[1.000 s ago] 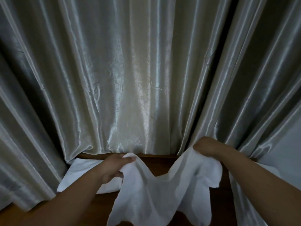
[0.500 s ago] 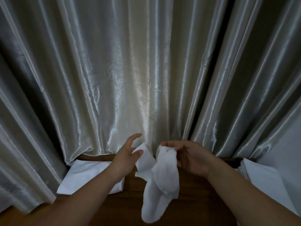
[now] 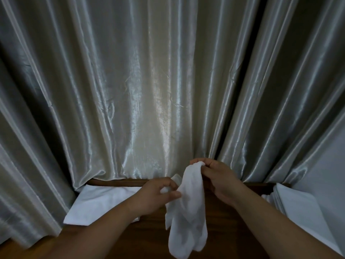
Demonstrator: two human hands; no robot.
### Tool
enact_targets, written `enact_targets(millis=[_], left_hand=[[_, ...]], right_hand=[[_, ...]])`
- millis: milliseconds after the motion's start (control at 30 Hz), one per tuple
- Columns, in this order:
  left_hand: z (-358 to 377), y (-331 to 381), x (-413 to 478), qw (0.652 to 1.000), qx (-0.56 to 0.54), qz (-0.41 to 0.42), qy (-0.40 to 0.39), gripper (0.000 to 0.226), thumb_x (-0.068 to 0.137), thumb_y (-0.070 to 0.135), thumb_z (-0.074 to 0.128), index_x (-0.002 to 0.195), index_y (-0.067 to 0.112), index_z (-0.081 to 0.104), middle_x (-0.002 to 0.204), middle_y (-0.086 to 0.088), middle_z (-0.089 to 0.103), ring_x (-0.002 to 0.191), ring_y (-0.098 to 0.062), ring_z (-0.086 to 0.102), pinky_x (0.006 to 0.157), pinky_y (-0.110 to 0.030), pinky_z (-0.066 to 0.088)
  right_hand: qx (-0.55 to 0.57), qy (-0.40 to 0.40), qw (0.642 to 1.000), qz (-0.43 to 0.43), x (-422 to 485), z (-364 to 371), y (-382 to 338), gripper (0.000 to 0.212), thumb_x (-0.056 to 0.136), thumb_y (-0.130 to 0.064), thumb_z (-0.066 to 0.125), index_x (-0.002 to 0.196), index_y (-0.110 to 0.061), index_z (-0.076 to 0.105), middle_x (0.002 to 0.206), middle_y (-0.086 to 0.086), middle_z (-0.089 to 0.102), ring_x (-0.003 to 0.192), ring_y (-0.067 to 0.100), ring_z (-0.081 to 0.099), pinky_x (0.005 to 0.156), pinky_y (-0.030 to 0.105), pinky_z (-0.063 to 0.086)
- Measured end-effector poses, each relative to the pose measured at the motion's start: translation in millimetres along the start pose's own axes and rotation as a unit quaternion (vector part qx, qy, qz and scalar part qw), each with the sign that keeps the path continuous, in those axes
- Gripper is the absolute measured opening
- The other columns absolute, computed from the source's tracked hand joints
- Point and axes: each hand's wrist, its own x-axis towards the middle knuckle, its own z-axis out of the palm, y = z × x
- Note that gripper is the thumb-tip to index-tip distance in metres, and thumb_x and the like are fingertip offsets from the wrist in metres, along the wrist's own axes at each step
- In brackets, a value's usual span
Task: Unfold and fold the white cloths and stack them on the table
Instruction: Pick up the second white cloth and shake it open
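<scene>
The right hand (image 3: 220, 181) held the limp white cloth (image 3: 188, 212) by its top in a closed grip, above the dark wooden counter (image 3: 149, 238). The left hand (image 3: 155, 196) pinched an edge beside it. Best would be finding both corners, then spreading them apart evenly.

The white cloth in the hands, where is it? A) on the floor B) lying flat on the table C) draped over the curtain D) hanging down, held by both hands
D: the white cloth hangs bunched above the table, its top pinched by the right hand and its side by the left hand.
</scene>
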Motion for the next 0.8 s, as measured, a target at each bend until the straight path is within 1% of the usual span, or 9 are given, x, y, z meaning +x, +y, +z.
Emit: enact_targets(millis=[100, 167, 267, 367, 467, 567, 700, 767, 800], left_hand=[[8, 2, 0, 0.999, 0.019, -0.014, -0.024, 0.034, 0.071, 0.058, 0.073, 0.092, 0.031, 0.072, 0.096, 0.013, 0.07, 0.092, -0.003, 0.066, 0.084, -0.029, 0.057], [16, 5, 1, 0.999, 0.028, -0.02, -0.041, 0.042, 0.069, 0.059, 0.072, 0.102, 0.033, 0.071, 0.102, 0.013, 0.07, 0.094, -0.003, 0.066, 0.087, -0.032, 0.057], [24, 2, 3, 0.999, 0.036, -0.015, -0.023, 0.032, 0.084, 0.054, 0.065, 0.105, 0.03, 0.069, 0.103, 0.009, 0.069, 0.096, -0.006, 0.065, 0.091, -0.037, 0.055], [25, -3, 2, 1.0, -0.017, -0.013, -0.017, 0.038, 0.09, 0.057, 0.052, 0.1, 0.024, 0.067, 0.098, -0.004, 0.07, 0.093, -0.02, 0.067, 0.088, -0.047, 0.054], [29, -2, -1, 1.0, -0.027, 0.002, -0.007, 0.022, 0.098, 0.045, 0.049, 0.097, 0.027, 0.063, 0.094, -0.003, 0.068, 0.09, -0.021, 0.065, 0.084, -0.043, 0.053], [24, -3, 1, 0.999, 0.013, 0.039, -0.009, 0.014, 0.1, 0.033, 0.05, 0.091, 0.027, 0.059, 0.084, 0.005, 0.064, 0.08, -0.011, 0.061, 0.076, -0.037, 0.05], [-3, -10, 2, 0.999, 0.02, 0.028, -0.018, 0.019, 0.098, 0.02, 0.054, 0.084, 0.032, 0.061, 0.078, 0.013, 0.064, 0.075, -0.001, 0.059, 0.069, -0.022, 0.045], [-15, -12, 3, 0.999, 0.036, 0.017, -0.014, 0.021, 0.094, 0.019, 0.057, 0.081, 0.033, 0.064, 0.076, 0.011, 0.063, 0.072, -0.001, 0.058, 0.066, -0.021, 0.044], [-18, -13, 3, 0.999, 0.039, 0.016, -0.013, 0.025, 0.091, 0.019, 0.057, 0.075, 0.037, 0.063, 0.071, 0.014, 0.061, 0.069, 0.0, 0.057, 0.063, -0.019, 0.042]], right_hand=[[-0.028, 0.008, 1.0, 0.0, -2, 3, 4, 0.02, 0.101, -0.013, 0.053, 0.108, -0.015, 0.072, 0.1, 0.004, 0.078, 0.097, 0.021, 0.074, 0.086, 0.038, 0.06], [-0.026, 0.012, 1.0, 0.01, -2, 6, 7, 0.02, 0.101, -0.014, 0.053, 0.105, -0.016, 0.073, 0.098, 0.004, 0.079, 0.095, 0.021, 0.075, 0.092, 0.043, 0.058], [-0.004, 0.018, 1.0, 0.016, -4, 6, 8, 0.021, 0.101, -0.013, 0.053, 0.101, -0.015, 0.073, 0.095, 0.004, 0.079, 0.091, 0.019, 0.075, 0.09, 0.04, 0.059], [0.008, 0.024, 1.0, 0.015, -4, 3, 9, 0.021, 0.101, -0.012, 0.052, 0.101, -0.014, 0.073, 0.097, 0.006, 0.079, 0.09, 0.018, 0.075, 0.083, 0.034, 0.059], [0.011, 0.015, 1.0, 0.011, -6, 3, 11, 0.022, 0.102, -0.012, 0.051, 0.099, -0.016, 0.072, 0.093, 0.002, 0.079, 0.086, 0.012, 0.075, 0.074, 0.027, 0.058], [-0.123, 0.035, 0.991, -0.03, -6, -3, 13, 0.021, 0.102, -0.019, 0.052, 0.097, -0.025, 0.072, 0.095, -0.002, 0.078, 0.085, 0.009, 0.074, 0.071, 0.02, 0.056], [-0.443, 0.052, 0.887, -0.119, 2, -30, 16, 0.02, 0.095, -0.039, 0.062, 0.083, -0.023, 0.069, 0.078, -0.002, 0.071, 0.069, 0.009, 0.067, 0.069, 0.029, 0.058], [-0.562, 0.04, 0.811, -0.155, 5, -40, 20, 0.034, 0.09, -0.052, 0.062, 0.077, -0.021, 0.065, 0.084, -0.004, 0.061, 0.071, 0.008, 0.057, 0.068, 0.023, 0.052], [-0.583, 0.032, 0.793, -0.172, 6, -42, 23, 0.039, 0.088, -0.056, 0.063, 0.076, -0.019, 0.065, 0.088, -0.006, 0.056, 0.074, 0.006, 0.054, 0.068, 0.02, 0.047]])
